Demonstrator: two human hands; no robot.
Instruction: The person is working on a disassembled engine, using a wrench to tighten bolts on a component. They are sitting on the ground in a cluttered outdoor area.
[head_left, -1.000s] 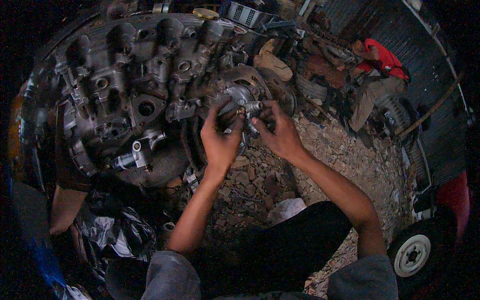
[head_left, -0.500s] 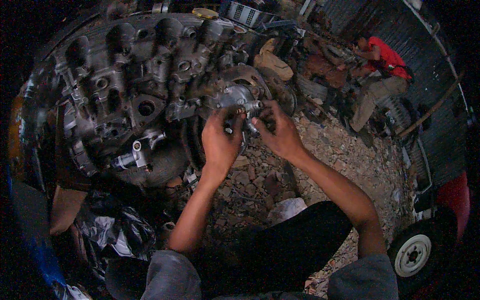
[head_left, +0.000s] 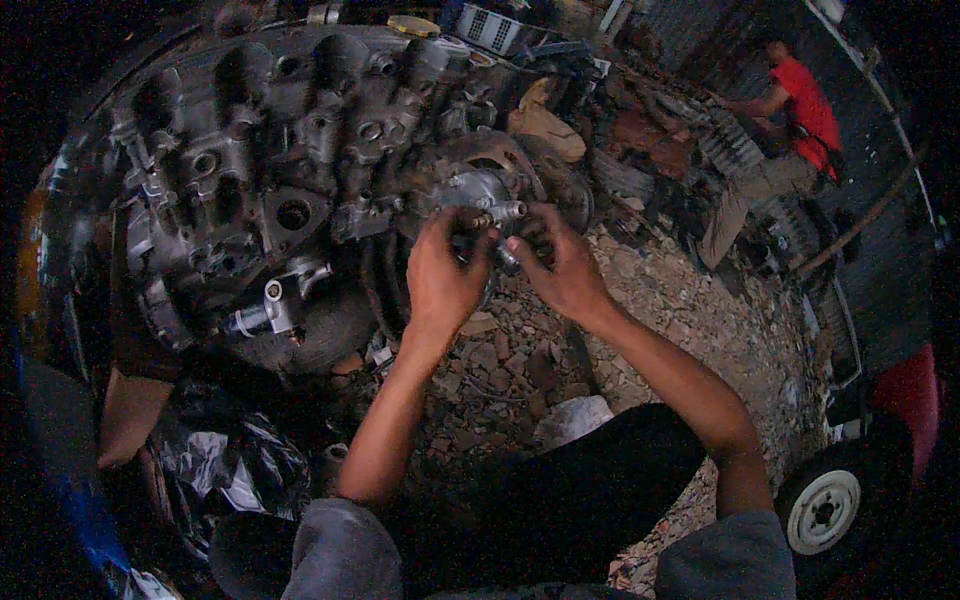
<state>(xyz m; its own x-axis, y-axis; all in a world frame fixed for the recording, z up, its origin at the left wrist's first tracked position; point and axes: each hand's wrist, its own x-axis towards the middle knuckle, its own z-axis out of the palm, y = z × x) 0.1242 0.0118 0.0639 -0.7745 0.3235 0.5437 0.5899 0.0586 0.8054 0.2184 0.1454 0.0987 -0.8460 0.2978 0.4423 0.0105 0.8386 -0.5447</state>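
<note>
A silver cast-metal part [head_left: 478, 187] with a rounded body and a short tubular outlet is held up in front of me. My left hand [head_left: 447, 272] is closed at its near left side, thumb and fingers pinched near a small fitting. From the right, my right hand [head_left: 562, 268] grips the same part close to the outlet, its thumb pointing toward the left thumb. The fingers hide much of the lower half. Behind the part is a dark round flange-like piece [head_left: 515, 160] beside a large greasy engine block [head_left: 330, 125].
Another silver fitting [head_left: 280, 305] lies below the engine block. Rubble [head_left: 660, 310] covers the ground, with black plastic [head_left: 235, 465] at lower left. A wheel [head_left: 825, 512] stands at lower right. A person in a red top [head_left: 808, 110] works at far right near a grey crate [head_left: 490, 30].
My hands stay almost in place on the part, with small finger shifts. The person in red has straightened up and moved slightly right.
</note>
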